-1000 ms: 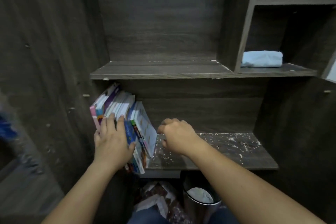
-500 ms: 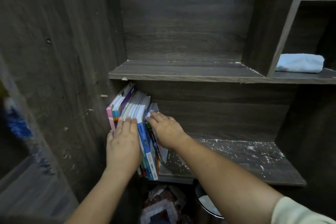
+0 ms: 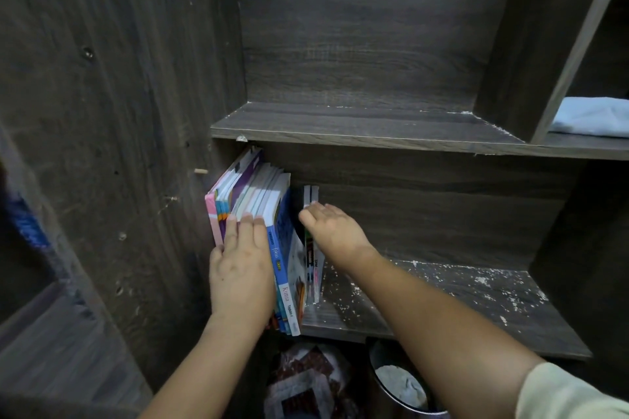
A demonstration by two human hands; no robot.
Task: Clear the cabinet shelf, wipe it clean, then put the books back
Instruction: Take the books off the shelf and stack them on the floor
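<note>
- While the person leans into the dark wood cabinet [image 3: 119, 112], both arms reach for the lower shelf [image 3: 442, 299], which is speckled with white crumbs and dust.
- The books [image 3: 258, 194] sit at the far left end of that shelf, packed against the cabinet's side wall and leaning to the right at the top.
- The left grip [image 3: 241, 275] is spread flat, fingers straight and side by side, and it presses on the spines of that leaning stack. The thumb lies out to the left, and nothing is pinched.
- A dark gap opens up just right of the stack, and there stand two thin books [image 3: 311, 194], upright and apart from the rest.
- The right grip [image 3: 335, 230] lies stretched out too, fingers straight and close together. It is laid against the front edge of those thin books, with a fingertip touching them near the top.
- The upper shelf [image 3: 340, 126] above shows only bare board, with a few white flecks along its back edge.
- Over to the right, a folded pale blue cloth [image 3: 592, 116] rests in the neighbouring compartment, well apart from both hands.
- Down below the shelf there's a round bin [image 3: 401, 384] with something white inside.
</note>
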